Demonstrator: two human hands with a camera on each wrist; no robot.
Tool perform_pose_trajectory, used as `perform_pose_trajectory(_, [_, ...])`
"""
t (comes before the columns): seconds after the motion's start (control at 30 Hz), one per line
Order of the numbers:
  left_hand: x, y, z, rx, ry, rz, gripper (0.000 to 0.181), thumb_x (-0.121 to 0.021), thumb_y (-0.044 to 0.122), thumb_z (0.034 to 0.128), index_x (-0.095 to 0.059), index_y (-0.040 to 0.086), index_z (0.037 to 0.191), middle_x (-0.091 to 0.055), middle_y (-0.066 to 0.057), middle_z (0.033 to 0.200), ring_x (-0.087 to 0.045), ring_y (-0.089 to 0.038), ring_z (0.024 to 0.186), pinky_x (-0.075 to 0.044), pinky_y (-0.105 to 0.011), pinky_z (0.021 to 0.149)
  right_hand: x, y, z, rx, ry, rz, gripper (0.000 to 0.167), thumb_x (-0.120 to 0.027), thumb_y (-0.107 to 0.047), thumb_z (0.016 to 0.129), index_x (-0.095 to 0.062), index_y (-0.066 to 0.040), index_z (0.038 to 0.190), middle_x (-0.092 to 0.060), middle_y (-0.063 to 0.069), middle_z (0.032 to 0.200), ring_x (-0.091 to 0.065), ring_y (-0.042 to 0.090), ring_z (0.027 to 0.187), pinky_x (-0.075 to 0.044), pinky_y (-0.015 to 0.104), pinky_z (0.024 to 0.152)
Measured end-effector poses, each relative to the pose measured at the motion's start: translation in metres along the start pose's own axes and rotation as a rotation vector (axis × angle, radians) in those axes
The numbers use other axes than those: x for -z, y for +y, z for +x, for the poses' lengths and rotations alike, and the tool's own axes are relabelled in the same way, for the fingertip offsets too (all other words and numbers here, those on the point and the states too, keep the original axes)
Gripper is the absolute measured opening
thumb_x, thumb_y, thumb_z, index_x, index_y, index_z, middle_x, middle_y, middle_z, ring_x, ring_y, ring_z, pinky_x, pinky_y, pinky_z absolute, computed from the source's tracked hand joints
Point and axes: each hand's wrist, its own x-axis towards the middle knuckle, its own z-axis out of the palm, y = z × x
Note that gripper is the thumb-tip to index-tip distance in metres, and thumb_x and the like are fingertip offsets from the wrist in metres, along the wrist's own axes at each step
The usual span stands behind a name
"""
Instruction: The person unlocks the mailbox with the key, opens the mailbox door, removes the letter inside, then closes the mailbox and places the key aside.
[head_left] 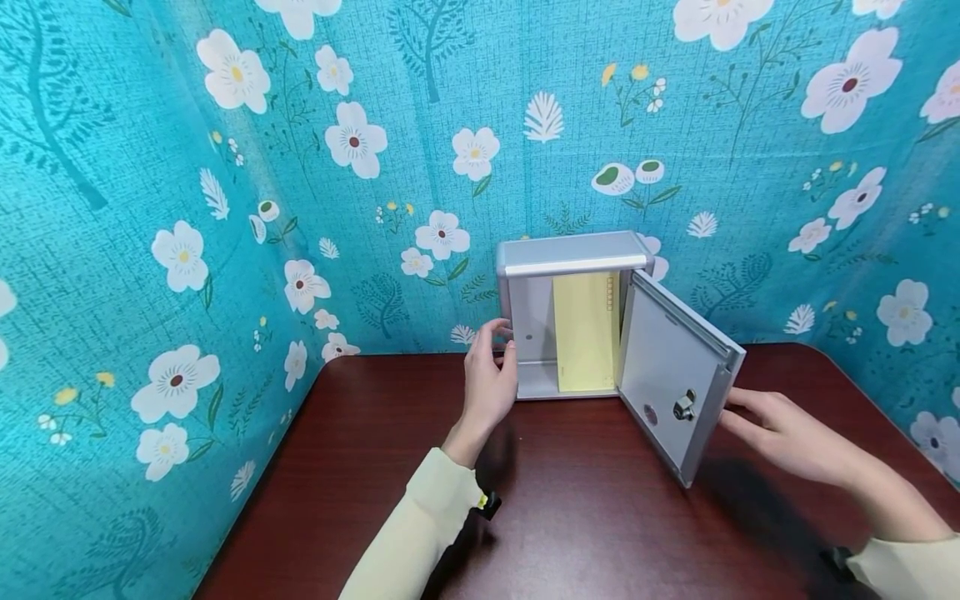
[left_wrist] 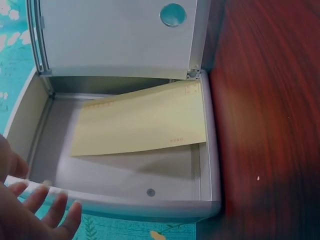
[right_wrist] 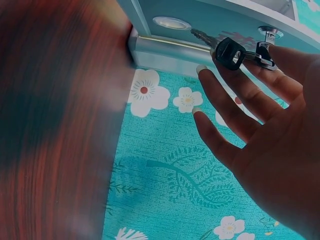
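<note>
A silver metal box (head_left: pixel 573 248) stands on the table with its door (head_left: pixel 671 367) swung out to the right. Inside leans a yellow envelope (head_left: pixel 588 333), tilted across the interior in the left wrist view (left_wrist: pixel 142 120). My left hand (head_left: pixel 489 383) is at the box's left side, its fingers (left_wrist: pixel 60 207) loosely bent by the rim; firm contact cannot be told. Behind the door, my right hand (head_left: pixel 787 437) pinches a black-headed key (right_wrist: pixel 265 54) at the lock (right_wrist: pixel 270 32) between thumb and finger. A second key (right_wrist: pixel 230 53) hangs from it over the fingers.
The dark red wooden table (head_left: pixel 585 517) extends in front of the box. Teal floral cloth (head_left: pixel 420 192) covers the walls behind and at both sides. On the door's inner face sits a metal latch (head_left: pixel 684 405); an oval window (right_wrist: pixel 172 23) is low on its outer face.
</note>
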Motion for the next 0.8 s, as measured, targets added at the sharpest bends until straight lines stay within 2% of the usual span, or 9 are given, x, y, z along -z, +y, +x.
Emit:
perform_pose_trajectory(0.17, [-0.008,0.003,-0.001,-0.008,-0.108,-0.018,0.034,-0.054,0.004,0.103,-0.056,0.007,0.137,-0.065,-0.012,0.122,-0.067,-0.021,0.104,-0.057,-0.032,0.084,0.001,0.001,0.0,0.004,0.007,-0.012,0.043,-0.063,-0.022,0.103,-0.06,-0.007,0.143,-0.071,0.008,0.128,-0.06,-0.006,0.11,-0.053,0.02,0.086])
perform_pose_trajectory(0.37, [-0.022,-0.001,0.004,0.059,-0.214,-0.015,0.041,-0.053,0.009,0.1046,-0.05,0.007,0.145,-0.059,-0.014,0.137,-0.061,-0.034,0.121,-0.054,-0.048,0.098,0.002,0.001,0.0,-0.008,0.007,-0.008,0.044,-0.062,-0.023,0.104,-0.058,-0.007,0.144,-0.07,0.008,0.13,-0.059,-0.006,0.112,-0.052,0.02,0.087])
perform_pose_trajectory(0.47, [-0.03,-0.007,0.009,0.079,-0.257,0.016,0.045,-0.052,0.012,0.1053,-0.045,0.005,0.149,-0.053,-0.017,0.144,-0.056,-0.039,0.127,-0.051,-0.051,0.102,0.002,0.0,0.0,-0.019,-0.001,0.001,0.045,-0.061,-0.025,0.104,-0.057,-0.007,0.146,-0.069,0.008,0.131,-0.06,-0.006,0.112,-0.051,0.018,0.087])
perform_pose_trajectory(0.63, [-0.044,-0.018,0.016,0.094,-0.29,0.092,0.052,-0.051,0.017,0.1058,-0.039,0.001,0.153,-0.048,-0.018,0.15,-0.051,-0.039,0.133,-0.047,-0.048,0.106,0.001,-0.001,0.001,-0.025,-0.002,-0.001,0.045,-0.062,-0.025,0.104,-0.058,-0.007,0.145,-0.069,0.008,0.131,-0.061,-0.004,0.111,-0.051,0.019,0.088])
perform_pose_trajectory(0.8, [-0.056,-0.024,0.021,0.116,-0.277,0.089,0.054,-0.052,0.014,0.1038,-0.038,0.0,0.154,-0.048,-0.02,0.15,-0.048,-0.038,0.136,-0.042,-0.049,0.11,0.003,0.001,-0.001,-0.027,0.01,-0.007,0.044,-0.063,-0.023,0.103,-0.059,-0.006,0.144,-0.069,0.009,0.13,-0.062,-0.002,0.11,-0.051,0.018,0.086])
